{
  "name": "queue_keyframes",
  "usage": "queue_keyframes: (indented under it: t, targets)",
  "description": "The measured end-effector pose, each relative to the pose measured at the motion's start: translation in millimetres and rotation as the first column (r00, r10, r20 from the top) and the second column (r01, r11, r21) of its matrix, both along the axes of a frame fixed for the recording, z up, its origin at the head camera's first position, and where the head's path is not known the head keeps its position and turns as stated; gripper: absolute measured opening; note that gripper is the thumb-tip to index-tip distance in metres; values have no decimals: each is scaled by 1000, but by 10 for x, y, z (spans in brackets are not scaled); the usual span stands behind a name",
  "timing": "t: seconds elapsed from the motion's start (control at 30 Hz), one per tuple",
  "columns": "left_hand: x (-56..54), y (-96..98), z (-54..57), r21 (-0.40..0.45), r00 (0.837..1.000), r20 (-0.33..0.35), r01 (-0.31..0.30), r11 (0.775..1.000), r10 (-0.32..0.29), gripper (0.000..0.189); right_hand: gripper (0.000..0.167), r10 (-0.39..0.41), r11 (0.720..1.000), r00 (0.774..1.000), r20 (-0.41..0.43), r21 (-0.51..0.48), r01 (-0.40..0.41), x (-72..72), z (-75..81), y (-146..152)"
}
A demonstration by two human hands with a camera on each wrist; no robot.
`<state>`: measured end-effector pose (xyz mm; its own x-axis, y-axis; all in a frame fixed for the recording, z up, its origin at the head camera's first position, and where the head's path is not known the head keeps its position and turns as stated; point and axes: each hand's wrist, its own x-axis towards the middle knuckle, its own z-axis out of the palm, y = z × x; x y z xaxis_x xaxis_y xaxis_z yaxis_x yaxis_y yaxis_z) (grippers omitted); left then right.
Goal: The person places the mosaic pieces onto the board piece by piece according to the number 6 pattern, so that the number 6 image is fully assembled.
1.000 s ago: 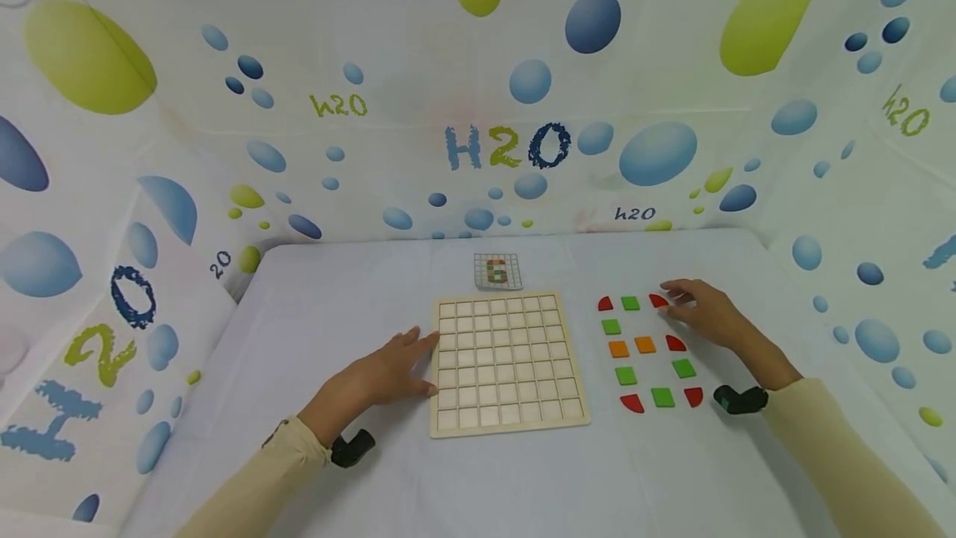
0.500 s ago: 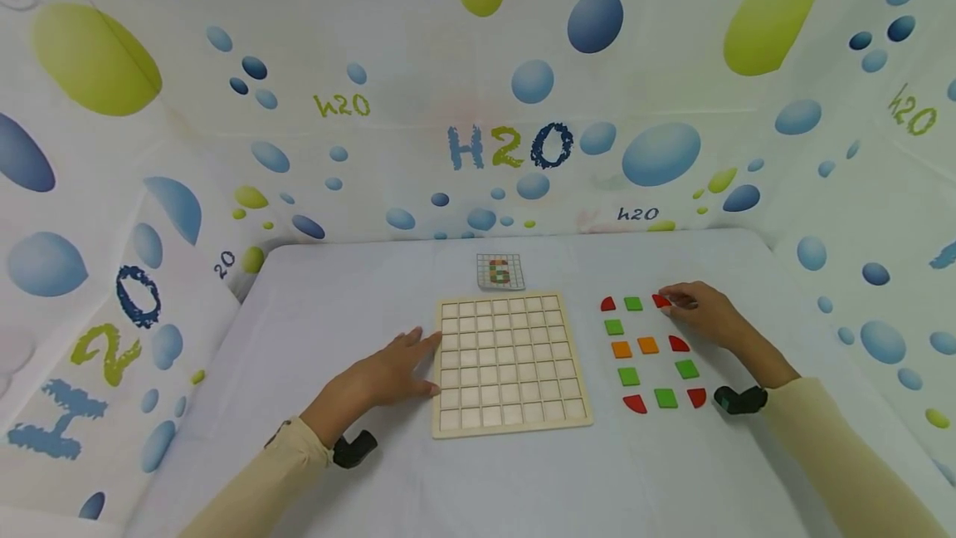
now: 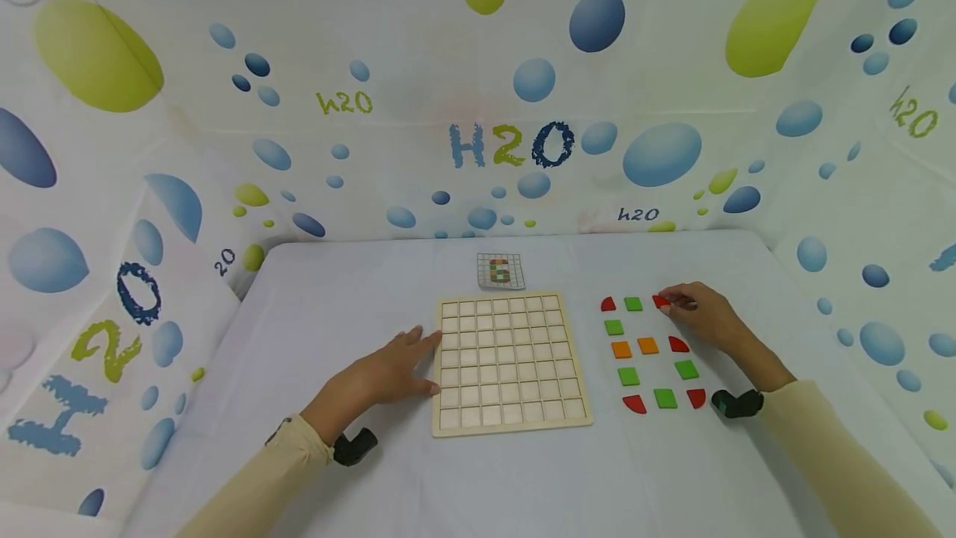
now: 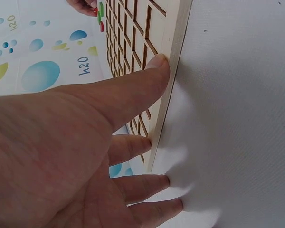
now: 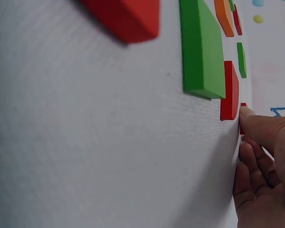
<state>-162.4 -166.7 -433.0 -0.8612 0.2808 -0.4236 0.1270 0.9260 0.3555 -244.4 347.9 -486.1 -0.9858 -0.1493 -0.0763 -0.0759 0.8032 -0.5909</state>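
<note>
In the head view, my left hand (image 3: 384,372) lies at the left edge of a wooden grid board (image 3: 530,372), fingers spread. The left wrist view shows its thumb (image 4: 159,71) on the board's rim and another fingertip right at the edge. My right hand (image 3: 702,314) pinches a red quarter-circle tile (image 3: 659,300) at the top right of the loose tiles. From the right wrist, only a sliver of this red tile (image 5: 243,105) shows by the thumb (image 5: 259,128); the rest is hidden behind the hand.
Right of the board lie several flat tiles: green squares such as this green tile (image 3: 665,398), orange squares (image 3: 647,345) and red quarter-circles (image 3: 696,398). A small pattern card (image 3: 500,272) with a coloured figure lies behind the board. A patterned cloth (image 3: 418,65) hangs behind the white table.
My right hand has lowered slightly and closed its thumb and fingers on the red quarter-circle tile. The left hand keeps its place at the board's edge.
</note>
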Motion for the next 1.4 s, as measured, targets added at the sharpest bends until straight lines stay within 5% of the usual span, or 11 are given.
queue_keyframes:
  t: [0.93,1.4]
  targets:
    - [5,-16,16,48,1000,17,-3,999,2,88,39,15,1000,1000,8,-15,-15,21,153,-109]
    - [-3,-22,19,46,1000,19,14,999,-15,87,34,37,999,999,-37,-24,-38,70,242,-487]
